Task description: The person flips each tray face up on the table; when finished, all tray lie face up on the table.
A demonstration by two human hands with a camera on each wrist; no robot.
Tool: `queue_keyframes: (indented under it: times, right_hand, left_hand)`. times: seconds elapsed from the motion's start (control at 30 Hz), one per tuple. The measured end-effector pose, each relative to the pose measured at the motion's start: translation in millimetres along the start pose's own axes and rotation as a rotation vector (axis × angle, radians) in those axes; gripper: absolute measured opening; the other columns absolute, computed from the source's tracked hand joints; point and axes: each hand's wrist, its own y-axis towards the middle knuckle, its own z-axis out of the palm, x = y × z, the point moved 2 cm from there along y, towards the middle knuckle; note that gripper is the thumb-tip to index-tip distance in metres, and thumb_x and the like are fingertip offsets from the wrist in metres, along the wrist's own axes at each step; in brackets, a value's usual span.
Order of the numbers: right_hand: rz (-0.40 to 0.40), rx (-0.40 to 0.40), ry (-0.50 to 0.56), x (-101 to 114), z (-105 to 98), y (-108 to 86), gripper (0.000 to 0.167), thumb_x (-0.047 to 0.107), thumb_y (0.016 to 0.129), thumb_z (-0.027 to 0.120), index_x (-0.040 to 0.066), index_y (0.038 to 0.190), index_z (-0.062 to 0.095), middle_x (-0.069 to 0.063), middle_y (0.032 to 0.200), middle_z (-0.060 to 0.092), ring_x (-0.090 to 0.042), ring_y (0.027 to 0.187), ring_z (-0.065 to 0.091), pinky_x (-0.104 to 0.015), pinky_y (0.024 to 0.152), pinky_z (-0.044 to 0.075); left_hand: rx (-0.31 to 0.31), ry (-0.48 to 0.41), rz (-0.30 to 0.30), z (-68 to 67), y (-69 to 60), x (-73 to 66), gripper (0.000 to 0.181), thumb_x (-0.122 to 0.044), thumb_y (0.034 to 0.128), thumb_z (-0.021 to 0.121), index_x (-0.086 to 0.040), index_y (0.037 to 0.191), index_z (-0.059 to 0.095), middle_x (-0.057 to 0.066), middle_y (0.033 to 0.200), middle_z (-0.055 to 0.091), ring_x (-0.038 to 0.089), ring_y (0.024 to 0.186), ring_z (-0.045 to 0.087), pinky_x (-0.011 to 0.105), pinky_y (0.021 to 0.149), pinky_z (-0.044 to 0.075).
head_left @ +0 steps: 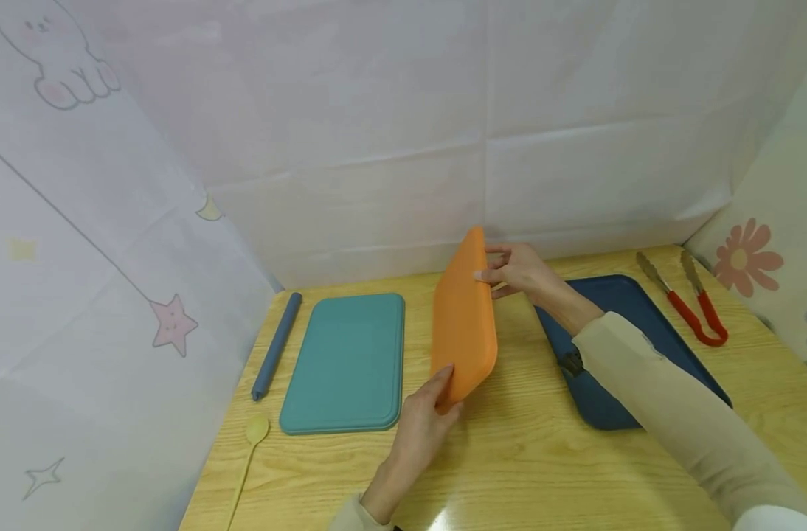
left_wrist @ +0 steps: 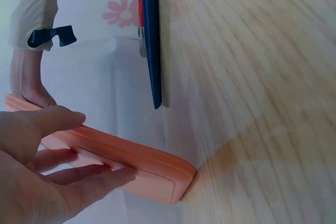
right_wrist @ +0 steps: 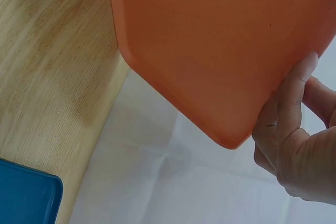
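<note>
An orange tray (head_left: 462,317) stands tilted steeply on its long edge near the middle of the wooden table. My left hand (head_left: 420,424) pinches its near end; in the left wrist view the thumb lies on one face and the fingers (left_wrist: 100,179) on the other. Farther back, my right hand (head_left: 519,271) grips the upper edge by the far corner. The right wrist view shows that hand (right_wrist: 296,129) with fingers against the tray's broad face (right_wrist: 210,40). In the left wrist view, the lower corner appears to touch the table.
Left of the orange tray lies a teal tray (head_left: 347,361), apparently face down. Beyond it are a blue rod (head_left: 277,346) and a yellow spoon (head_left: 257,429). A navy tray (head_left: 616,295) sits under the right forearm, with red-handled tongs (head_left: 698,324) farther right. White sheeting (head_left: 377,147) surrounds the table.
</note>
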Motion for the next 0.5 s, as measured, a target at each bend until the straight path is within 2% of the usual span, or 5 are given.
queue_keyframes:
  times: [0.33,0.5]
  right_hand:
    - [0.008,-0.014,0.031,6.4,5.0,2.2,0.068,0.006,0.088,0.071,0.007,0.148,0.038,-0.023,0.127,0.051,-0.020,0.086,0.066,-0.043,0.078,0.057]
    - [0.005,-0.021,0.035,9.8,8.8,0.5,0.068,0.007,0.088,0.070,0.007,0.148,0.038,-0.023,0.130,0.049,-0.022,0.090,0.066,-0.040,0.074,0.058]
  left_hand:
    - [-0.123,-0.092,0.136,-1.7,4.4,-8.1,0.055,-0.005,0.0840,0.073,-0.002,0.136,0.055,0.017,0.130,0.059,0.029,0.110,0.062,0.032,0.077,0.057]
    - [-0.170,-0.132,0.187,-1.9,5.0,-10.7,0.057,-0.003,0.0829,0.073,-0.005,0.137,0.054,0.018,0.129,0.059,0.027,0.107,0.064,0.029,0.072,0.058]
